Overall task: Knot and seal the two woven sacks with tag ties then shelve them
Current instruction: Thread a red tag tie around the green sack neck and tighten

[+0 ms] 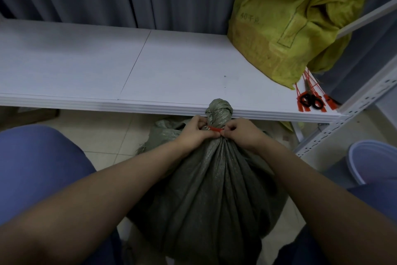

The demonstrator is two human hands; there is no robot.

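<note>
The red tag tie (214,129) crosses the neck of the grey-green sack (214,189) (standing on the floor below the fingers (200,124)) just under its knot (219,110), its ends pinched by the left hand (193,133) and right hand (240,133). Should the thin tail slip that pinch before locking, the loop may spring off; spare ties (328,101) lie beyond the fingers, rightward.

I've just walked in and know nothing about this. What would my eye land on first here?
Dead centre, the left hand and right hand pinch a red tag tie around the knotted neck of a grey-green sack on the floor. Behind, a bright yellow sack slumps at the right end of the white shelf, with spare red ties and black-handled scissors beside it.
</note>
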